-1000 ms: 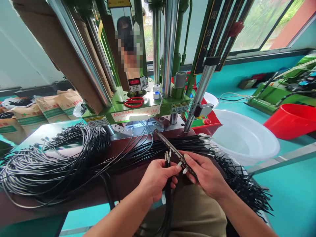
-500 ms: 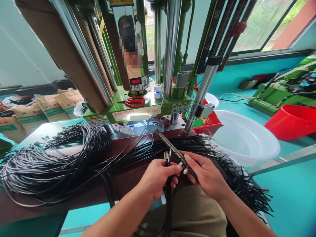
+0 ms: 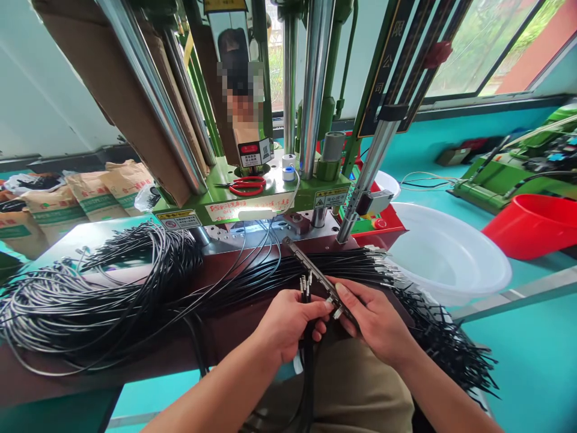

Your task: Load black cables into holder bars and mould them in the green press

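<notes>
My left hand (image 3: 288, 322) is closed around a small bunch of black cables (image 3: 308, 361), whose metal-tipped ends stick up above the fist. Its thumb and forefinger pinch one silvery connector end against a long dark metal bar (image 3: 311, 264). The near end of that bar is gripped by my right hand (image 3: 372, 313), thumb on top and fingers beneath. The bar slants away to the upper left, its far end by the edge of the press. Light connector pieces (image 3: 338, 313) sit at its near end between my hands. What the fingers cover there is hidden.
A green press (image 3: 270, 198) stands ahead, with red-handled pliers (image 3: 247, 185) on its plate. Many black cables (image 3: 148, 288) lie across the brown table (image 3: 153, 352), their cut ends piled at the right. A white tub (image 3: 451, 252) and red bucket (image 3: 536, 225) are on the right.
My left fingertips have shifted slightly with the connector, closer to the bar. The right hand and the bar stay nearly in place.
</notes>
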{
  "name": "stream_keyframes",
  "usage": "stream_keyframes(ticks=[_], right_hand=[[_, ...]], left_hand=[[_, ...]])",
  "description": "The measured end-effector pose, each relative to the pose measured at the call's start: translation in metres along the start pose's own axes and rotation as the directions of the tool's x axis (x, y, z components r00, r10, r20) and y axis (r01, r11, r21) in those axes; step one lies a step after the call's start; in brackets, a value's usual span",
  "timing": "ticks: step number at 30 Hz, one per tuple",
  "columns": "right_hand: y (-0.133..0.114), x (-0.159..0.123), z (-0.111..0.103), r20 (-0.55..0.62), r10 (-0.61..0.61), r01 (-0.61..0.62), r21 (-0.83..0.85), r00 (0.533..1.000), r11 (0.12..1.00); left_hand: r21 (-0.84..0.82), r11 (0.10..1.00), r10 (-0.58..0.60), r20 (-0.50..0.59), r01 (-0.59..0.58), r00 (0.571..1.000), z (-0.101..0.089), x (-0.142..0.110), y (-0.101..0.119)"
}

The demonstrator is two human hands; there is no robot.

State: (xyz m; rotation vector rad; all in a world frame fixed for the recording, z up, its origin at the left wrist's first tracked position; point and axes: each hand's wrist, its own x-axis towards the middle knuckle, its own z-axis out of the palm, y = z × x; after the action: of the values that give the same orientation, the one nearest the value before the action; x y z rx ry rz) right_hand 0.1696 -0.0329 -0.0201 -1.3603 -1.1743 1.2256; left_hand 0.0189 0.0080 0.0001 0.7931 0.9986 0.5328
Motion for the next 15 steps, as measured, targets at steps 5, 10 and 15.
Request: stream_keyframes(ticks=[5,10,15], right_hand=[[-0.007,-0.002,0.002,0.004,-0.034,0.034,-0.028,0.999,0.999],[-0.006,-0.001,-0.001,-0.028,0.122,-0.115,0.168,0.992,0.979],[-0.003,-0.002,-0.006,-0.037,0.160,-0.143,0.288,0.986,0.947]], left_hand=[[-0.036,0.999,-0.026,0.024,0.027,0.999,-0.002,0.003,-0.001],[-0.124,0.991,0.042,-0.015,-0.044,0.999,-0.010,-0.001,0.003],[-0.264,0.958,0.099,-0.058,-0.111,0.993,-0.018,-0.007,0.011]])
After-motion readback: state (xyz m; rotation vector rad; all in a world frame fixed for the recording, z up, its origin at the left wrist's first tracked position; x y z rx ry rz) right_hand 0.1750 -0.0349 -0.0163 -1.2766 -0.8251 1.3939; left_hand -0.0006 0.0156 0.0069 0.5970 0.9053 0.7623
